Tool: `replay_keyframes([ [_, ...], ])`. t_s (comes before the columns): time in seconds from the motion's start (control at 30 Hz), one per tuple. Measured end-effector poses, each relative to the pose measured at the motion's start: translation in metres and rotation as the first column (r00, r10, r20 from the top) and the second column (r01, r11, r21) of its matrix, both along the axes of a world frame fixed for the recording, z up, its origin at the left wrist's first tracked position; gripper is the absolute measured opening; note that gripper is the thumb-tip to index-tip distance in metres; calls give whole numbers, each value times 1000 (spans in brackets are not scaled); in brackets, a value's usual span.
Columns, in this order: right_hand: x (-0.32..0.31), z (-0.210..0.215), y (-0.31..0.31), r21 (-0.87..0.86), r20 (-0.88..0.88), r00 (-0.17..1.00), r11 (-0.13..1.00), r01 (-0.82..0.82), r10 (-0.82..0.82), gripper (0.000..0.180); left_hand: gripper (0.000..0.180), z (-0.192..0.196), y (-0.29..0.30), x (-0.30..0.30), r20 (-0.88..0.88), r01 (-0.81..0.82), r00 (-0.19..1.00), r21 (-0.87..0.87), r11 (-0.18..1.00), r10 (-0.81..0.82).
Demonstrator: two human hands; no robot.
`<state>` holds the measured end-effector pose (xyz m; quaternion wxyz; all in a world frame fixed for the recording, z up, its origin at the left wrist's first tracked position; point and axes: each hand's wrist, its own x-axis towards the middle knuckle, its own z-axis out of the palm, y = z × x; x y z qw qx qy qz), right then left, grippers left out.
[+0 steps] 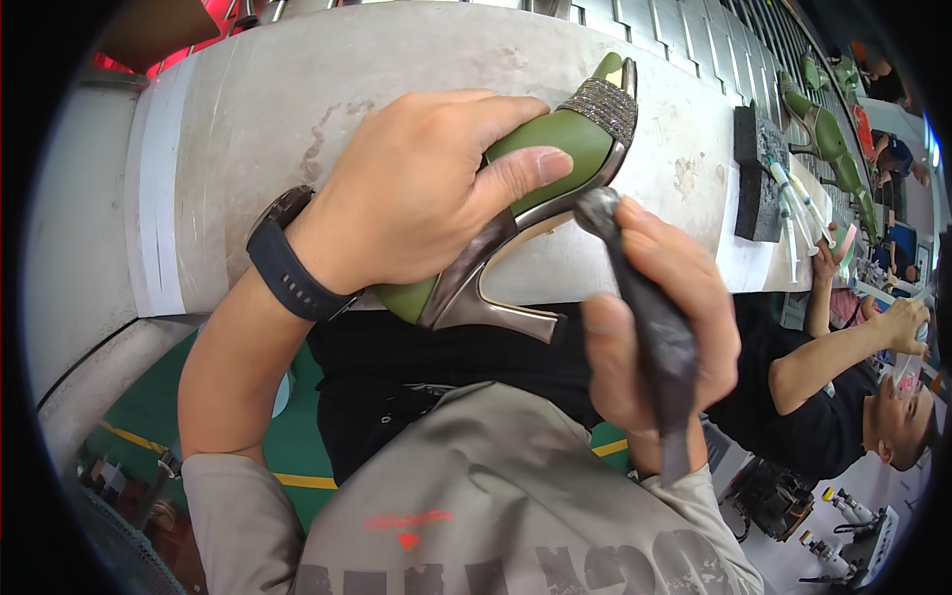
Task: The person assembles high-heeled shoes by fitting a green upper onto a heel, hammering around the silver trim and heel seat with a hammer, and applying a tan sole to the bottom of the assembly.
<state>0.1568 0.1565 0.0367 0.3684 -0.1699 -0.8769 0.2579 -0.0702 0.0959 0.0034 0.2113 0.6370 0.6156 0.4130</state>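
A green high-heeled shoe (567,147) lies on its side near the table's front edge, toe pointing away to the right. Its heel and sole edge are shiny bronze, and a glittery band crosses the toe. My left hand (421,188) is wrapped over the shoe's middle, the thumb pressing on the green upper. In my right hand (694,317) is a dark tool with a rounded grey end (650,307), its shaft slightly blurred. That grey end is close to the bronze sole edge; whether it touches cannot be told.
The pale, stained table (238,129) has a black block (759,174) at its right, with several syringes (793,213) beside it. More green shoes (828,134) stand farther right. Metal slats (684,35) run behind. A co-worker (813,397) sits close on my right.
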Motion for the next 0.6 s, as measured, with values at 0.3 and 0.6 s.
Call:
replay_keyframes([
  [0.3, -11, -18, -7, -89, -29, 998, 994, -56, 54, 35, 39, 4, 2, 3, 17, -23, 1000, -46, 999, 24],
  [0.6, -14, -16, -4, -96, -101, 976, 974, -203, 194, 33, 37, 10, 7, 7, -36, -21, 999, -12, 1000, 21],
])
